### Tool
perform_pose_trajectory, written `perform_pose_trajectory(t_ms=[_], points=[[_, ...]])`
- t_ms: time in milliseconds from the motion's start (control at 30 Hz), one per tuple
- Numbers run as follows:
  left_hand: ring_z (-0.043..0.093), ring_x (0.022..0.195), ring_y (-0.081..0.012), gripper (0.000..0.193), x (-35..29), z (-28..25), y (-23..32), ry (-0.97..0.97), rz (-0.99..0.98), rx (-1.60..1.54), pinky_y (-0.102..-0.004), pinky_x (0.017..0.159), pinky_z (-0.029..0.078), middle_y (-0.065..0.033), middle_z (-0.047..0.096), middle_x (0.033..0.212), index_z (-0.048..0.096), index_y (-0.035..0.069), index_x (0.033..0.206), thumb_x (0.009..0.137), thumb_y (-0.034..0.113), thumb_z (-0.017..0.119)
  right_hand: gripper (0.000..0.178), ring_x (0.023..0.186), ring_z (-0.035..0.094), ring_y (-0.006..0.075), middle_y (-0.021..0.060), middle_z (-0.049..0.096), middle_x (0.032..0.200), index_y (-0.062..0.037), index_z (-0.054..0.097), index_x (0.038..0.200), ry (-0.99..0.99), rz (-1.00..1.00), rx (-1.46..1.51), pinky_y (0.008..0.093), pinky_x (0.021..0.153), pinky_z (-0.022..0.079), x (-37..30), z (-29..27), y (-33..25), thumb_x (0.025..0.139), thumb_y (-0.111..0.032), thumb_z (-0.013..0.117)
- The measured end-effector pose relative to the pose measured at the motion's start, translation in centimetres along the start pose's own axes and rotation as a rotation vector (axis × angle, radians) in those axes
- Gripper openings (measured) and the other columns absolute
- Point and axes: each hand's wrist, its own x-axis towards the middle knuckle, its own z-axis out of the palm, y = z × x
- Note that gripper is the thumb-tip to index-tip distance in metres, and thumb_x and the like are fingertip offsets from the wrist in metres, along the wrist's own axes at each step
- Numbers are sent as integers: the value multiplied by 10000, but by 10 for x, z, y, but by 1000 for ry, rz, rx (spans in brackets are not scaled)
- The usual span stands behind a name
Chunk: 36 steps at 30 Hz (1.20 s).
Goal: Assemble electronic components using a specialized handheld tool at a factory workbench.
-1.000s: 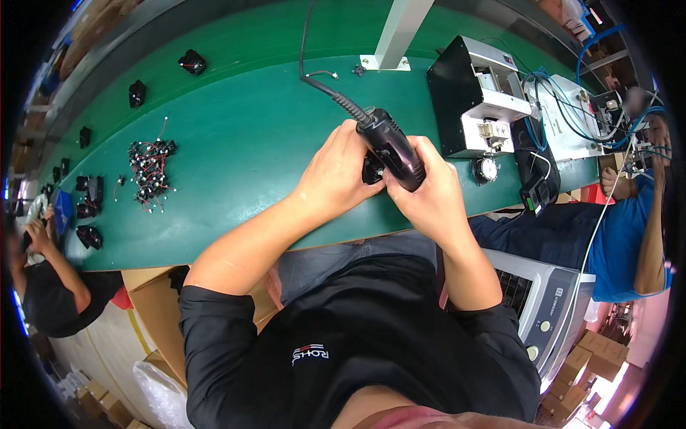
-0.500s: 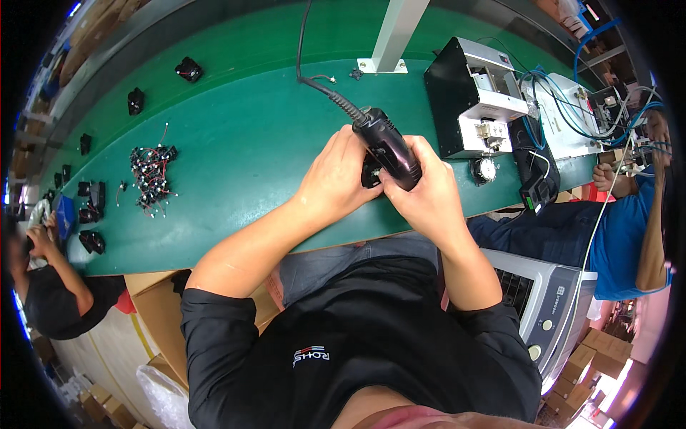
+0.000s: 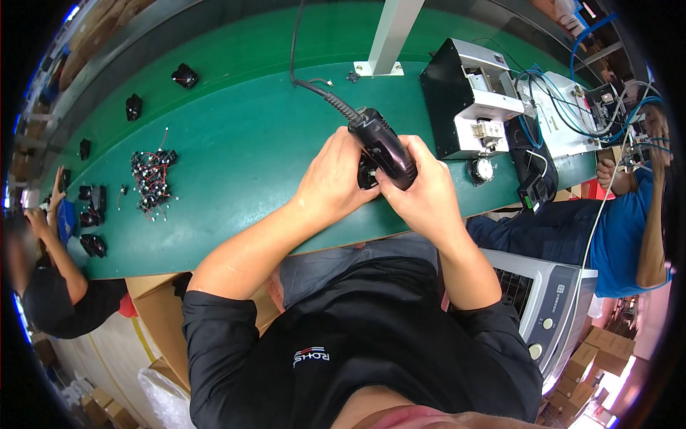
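The person's right hand is closed around a glossy black, rounded handheld tool with a cord, its thumb against the near end. The tool slants between the two hands above the green tabletop, its ribbed black cable running off the far end. The left hand, just left of the tool, grips a small black plastic part, mostly hidden between the hands; its fingertips are out of sight.
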Motion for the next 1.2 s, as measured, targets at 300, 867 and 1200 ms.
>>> perform_pose_trajectory(t_ms=[300,867,1200], points=[[583,968,-383,475,-1,-3,3,-67,-93,1,-468,813,514,-169,583,1047,581,39,1085,690,143,825,429,937,678,392,180,701,981,-47,551,1144,-7,-68,-188,469,775,533,-1,6,8,743,-27,704],[561,999,-391,548,-2,1,1,-19,-2,59,-482,832,494,-167,570,1060,562,32,1114,655,110,851,438,918,675,407,189,701,970,-64,543,1162,-12,4,-201,489,780,525,0,6,4,750,-49,690],[563,978,-399,571,-2,4,-6,6,55,69,-483,814,491,-181,561,1057,544,23,1118,639,79,850,433,912,676,411,198,703,959,-55,544,1162,-14,11,-192,491,782,526,1,5,3,752,-51,682]])
